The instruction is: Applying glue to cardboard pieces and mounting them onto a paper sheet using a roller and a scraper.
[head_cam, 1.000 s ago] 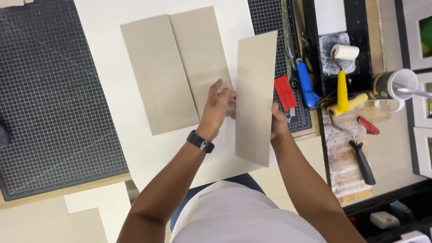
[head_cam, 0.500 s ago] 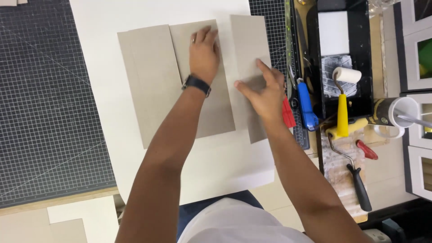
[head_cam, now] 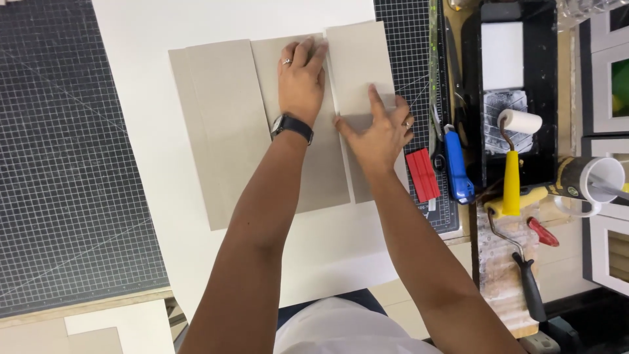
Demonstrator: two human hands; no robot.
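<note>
Three grey cardboard panels lie side by side on a white sheet (head_cam: 164,26). The left panel (head_cam: 219,131) and the middle panel (head_cam: 324,170) touch along their long edges. My left hand (head_cam: 301,82), with a ring and a black wristwatch, presses flat on the top of the middle panel, fingertips at its seam with the right panel (head_cam: 360,62). On the right panel, spread flat near its middle, rests my right hand (head_cam: 377,131). Neither hand grips anything.
Black gridded cutting mats (head_cam: 72,164) flank the white sheet. To the right lie a red block (head_cam: 422,174), a blue utility knife (head_cam: 457,164), a black tray (head_cam: 504,92) with a yellow-handled paint roller (head_cam: 512,157), a second roller (head_cam: 521,269) and a white mug (head_cam: 596,187).
The right panel, held up off the table a second ago, now lies flat beside the middle panel. Both hands moved up onto the panels and press down.
</note>
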